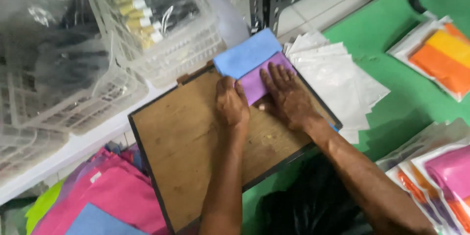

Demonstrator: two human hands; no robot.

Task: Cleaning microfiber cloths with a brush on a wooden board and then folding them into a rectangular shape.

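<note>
A folded purple cloth lies on a wooden board, partly over a folded blue cloth at the board's far corner. My left hand rests at the purple cloth's near left edge, fingers curled against it. Palm down, my right hand presses flat on the purple cloth, fingers spread toward its far end. Neither hand lifts anything.
White plastic baskets with bagged items stand at the back left. Clear plastic sleeves are stacked right of the board on a green surface. Bagged coloured cloths lie at the right. Pink and blue cloths pile at the lower left.
</note>
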